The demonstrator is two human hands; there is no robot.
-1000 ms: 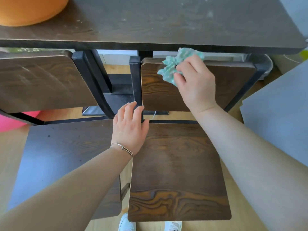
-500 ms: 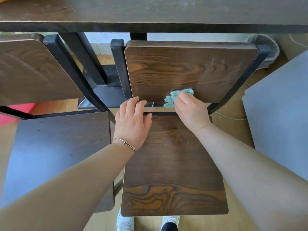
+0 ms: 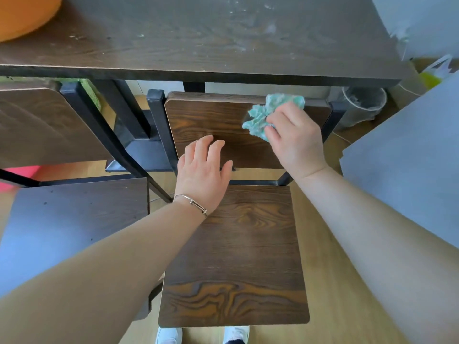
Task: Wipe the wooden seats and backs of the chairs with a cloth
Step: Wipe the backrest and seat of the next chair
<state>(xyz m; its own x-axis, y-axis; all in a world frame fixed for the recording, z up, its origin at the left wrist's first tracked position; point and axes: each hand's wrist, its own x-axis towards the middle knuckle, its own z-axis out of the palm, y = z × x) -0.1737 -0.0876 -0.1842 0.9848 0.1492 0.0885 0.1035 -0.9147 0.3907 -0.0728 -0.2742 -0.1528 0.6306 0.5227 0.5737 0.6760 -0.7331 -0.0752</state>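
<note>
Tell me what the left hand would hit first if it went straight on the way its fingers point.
Probably the dark brown wooden chair backrest: the left hand points straight fingers at its lower part. Depth is unclear, so they may already touch it.

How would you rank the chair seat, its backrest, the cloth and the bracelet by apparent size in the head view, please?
Largest first:
1. seat, though nearness to the camera flatters it
2. backrest
3. cloth
4. bracelet
</note>
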